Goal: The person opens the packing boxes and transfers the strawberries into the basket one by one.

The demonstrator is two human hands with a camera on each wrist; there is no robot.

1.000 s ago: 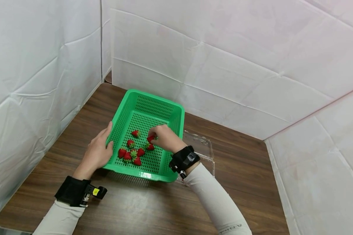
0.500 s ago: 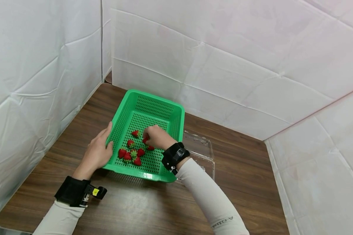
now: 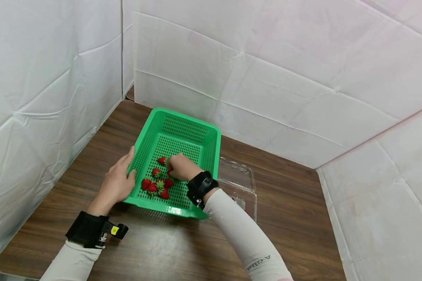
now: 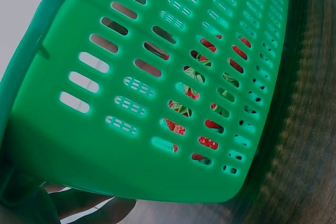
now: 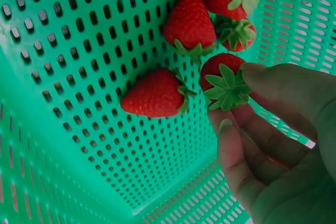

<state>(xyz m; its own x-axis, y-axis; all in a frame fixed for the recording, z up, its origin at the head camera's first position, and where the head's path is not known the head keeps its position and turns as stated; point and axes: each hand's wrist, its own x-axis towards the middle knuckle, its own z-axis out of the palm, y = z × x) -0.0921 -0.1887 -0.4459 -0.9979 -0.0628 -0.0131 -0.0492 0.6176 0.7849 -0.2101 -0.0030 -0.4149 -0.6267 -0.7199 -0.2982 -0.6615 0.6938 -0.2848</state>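
Observation:
A green slotted basket (image 3: 212, 156) holds several red strawberries with green leaf caps. My left hand (image 3: 117, 179) grips its left side near the rim, and the left wrist view shows fingers (image 4: 113, 211) curled by the basket's edge. Inside the basket, my right hand (image 3: 183, 168) pinches a strawberry (image 5: 226, 83) between thumb and fingertips, leaf cap toward the wrist camera. Close by lie a single strawberry (image 5: 155, 94) on its side and another strawberry (image 5: 190, 20). A tighter group, including one strawberry (image 3: 164, 193), sits near the basket's front left. My right hand hides part of the basket floor.
An opened clear plastic clamshell box (image 3: 236, 173) stands right of the basket, partly behind the right forearm, with a bit of red visible in it. Brown wooden table (image 3: 295, 218) lies beneath. White sheeted walls (image 3: 267, 93) rise behind and at both sides.
My right hand has shifted left across the basket floor, bringing the strawberry in its fingers toward the others. The left hand and the basket have kept their place.

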